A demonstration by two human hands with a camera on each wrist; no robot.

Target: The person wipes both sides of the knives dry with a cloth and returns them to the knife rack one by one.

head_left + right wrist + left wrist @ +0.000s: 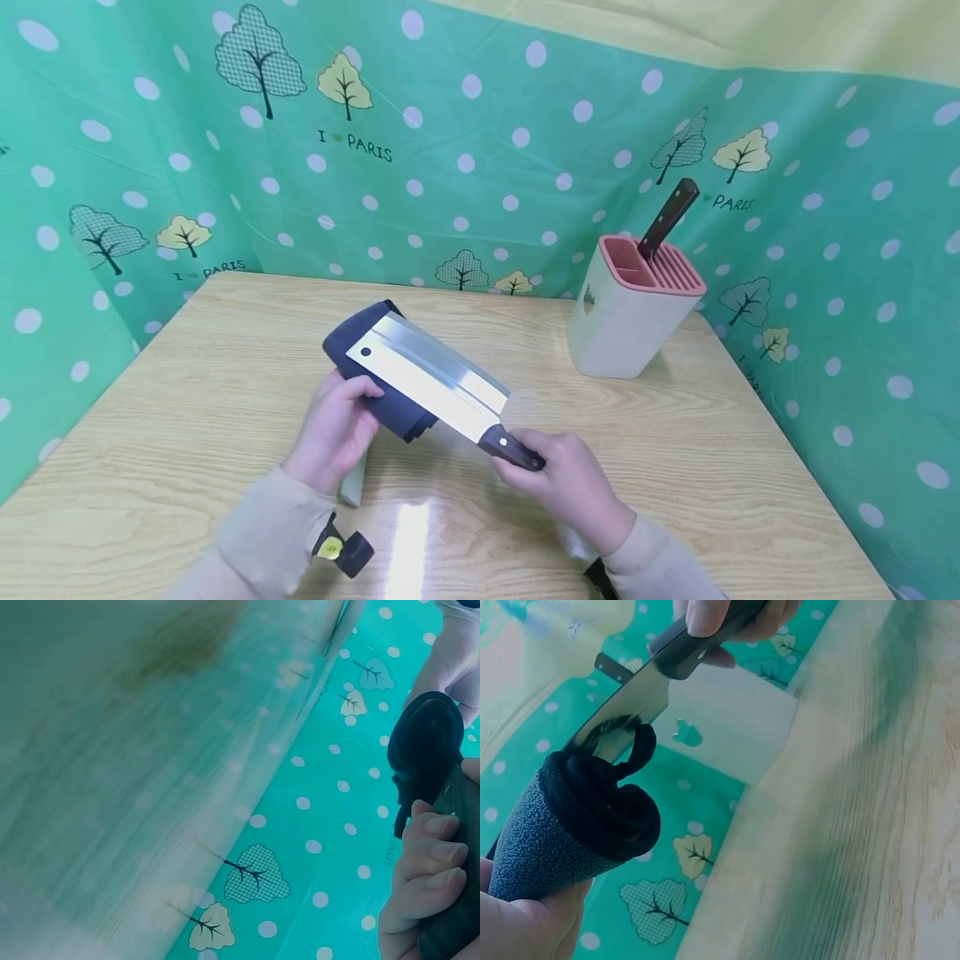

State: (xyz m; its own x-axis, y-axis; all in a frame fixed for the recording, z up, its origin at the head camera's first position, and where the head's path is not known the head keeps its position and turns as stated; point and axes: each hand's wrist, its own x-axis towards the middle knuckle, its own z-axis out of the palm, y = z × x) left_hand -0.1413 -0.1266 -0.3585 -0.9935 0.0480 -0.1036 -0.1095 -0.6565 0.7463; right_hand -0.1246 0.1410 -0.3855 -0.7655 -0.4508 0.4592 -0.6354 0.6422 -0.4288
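Observation:
My right hand (566, 483) grips the dark handle of a cleaver (431, 375), its broad steel blade slanting up to the left. A rolled dark blue cloth (397, 412) lies against the blade's underside, held in my left hand (337, 429) with the thumb on its near side. In the left wrist view the cloth (547, 825) shows its coiled end, and the blade (622, 712) runs behind it. The right wrist view has the fingers (431, 877) curled round the cleaver's handle (454, 915).
At the back right stands a white knife block (618, 325) with a pink slotted top; one brown-handled knife (670, 217) sticks out of it. A pale object (354, 482), partly hidden, lies below my left hand on the wooden table (187, 417). A green dotted curtain (450, 167) hangs behind.

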